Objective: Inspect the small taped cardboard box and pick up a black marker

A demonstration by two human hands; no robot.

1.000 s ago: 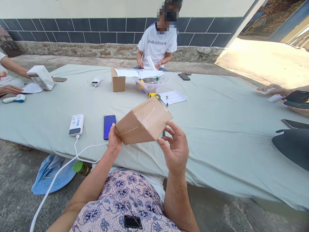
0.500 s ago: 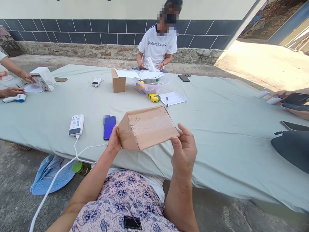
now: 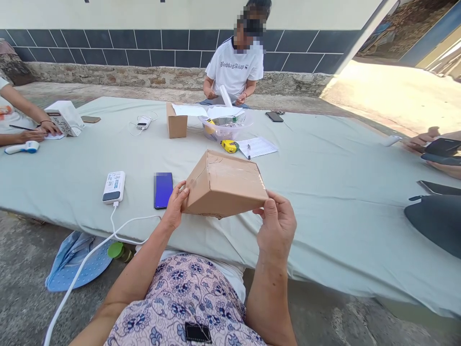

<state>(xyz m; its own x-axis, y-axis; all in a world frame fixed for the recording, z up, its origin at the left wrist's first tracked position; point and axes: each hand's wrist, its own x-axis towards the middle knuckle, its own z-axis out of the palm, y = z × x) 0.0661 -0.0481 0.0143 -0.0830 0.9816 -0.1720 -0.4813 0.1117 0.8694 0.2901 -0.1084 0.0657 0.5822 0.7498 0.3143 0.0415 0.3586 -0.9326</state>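
A brown cardboard box [image 3: 230, 185] is held tilted in the air above the near part of the table, its taped face turned up and away from me. My left hand [image 3: 175, 205] grips its left end, the fingers partly hidden behind the cardboard. At the box's right corner, my right hand [image 3: 276, 218] pinches the edge between thumb and fingers. Just left of my left hand lies a phone [image 3: 163, 190] with a blue screen. A white power bank [image 3: 114, 187] with a cable plugged in rests further left.
Across the table sits a person in a white shirt [image 3: 236, 67], behind a plastic basket [image 3: 228, 129] with papers. Near it are a yellow tape measure [image 3: 229, 146], a paper sheet [image 3: 258, 147] and a smaller box [image 3: 176, 122]. Co-workers' hands show at left [image 3: 50, 127] and right [image 3: 421, 139].
The box has been turned in my hands, so its front side now shows. My right fingers have closed on its corner. The left co-worker's hand has moved down to the paper.
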